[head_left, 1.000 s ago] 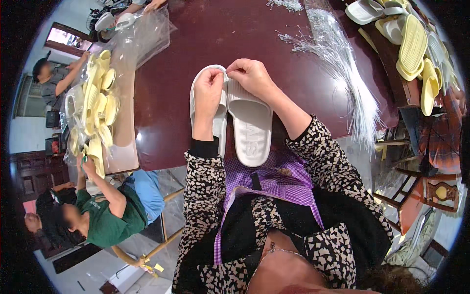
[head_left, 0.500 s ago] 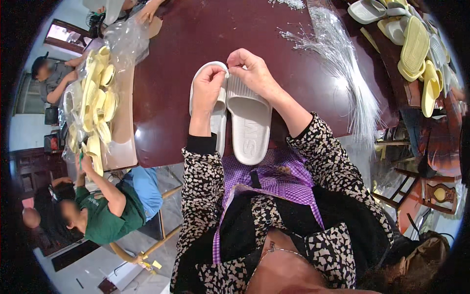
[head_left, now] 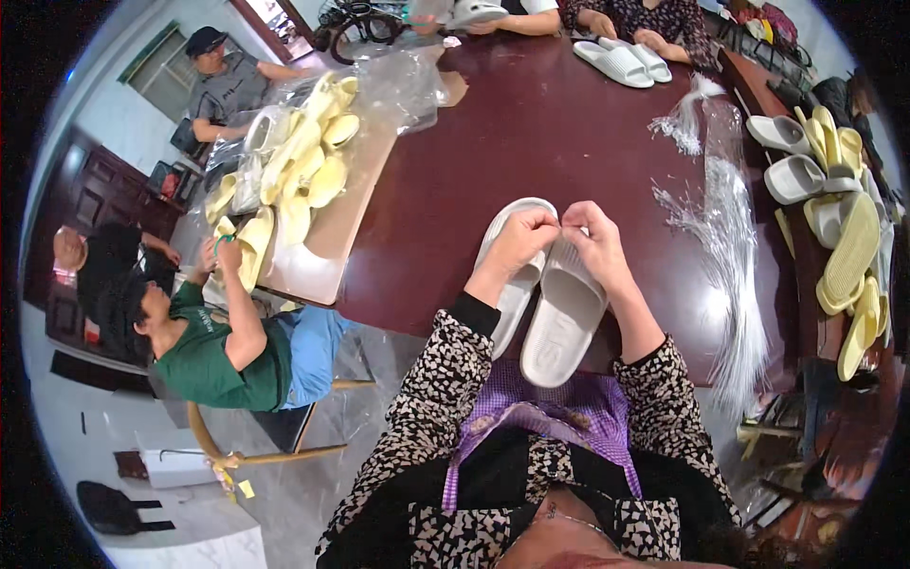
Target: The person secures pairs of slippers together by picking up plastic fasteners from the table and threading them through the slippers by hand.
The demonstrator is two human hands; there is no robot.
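A pair of pale grey-white slide slippers lies side by side at the table's near edge, the right slipper (head_left: 561,343) partly covering the left slipper (head_left: 513,308). Over the left slipper's strap, my left hand (head_left: 517,248) is closed in a pinch. My right hand (head_left: 599,248) pinches close beside it, above the ribbed strap of the right slipper. The fingertips of both hands almost meet between the two straps. Whatever they pinch is too small to make out. To the right lies a bundle of thin clear plastic ties (head_left: 739,284).
Yellow slippers (head_left: 308,166) pile on clear plastic at the left, where a person in green (head_left: 213,341) handles one. More slippers (head_left: 848,247) lie at the right. Across the dark red table (head_left: 569,133), people work near another white pair (head_left: 621,64). A smaller tie bundle (head_left: 687,119) lies far right.
The view has swung, so my hands and the slippers appear lower and farther right, and more of the table's far side shows. Both hands keep pinching, with a slightly wider gap between them.
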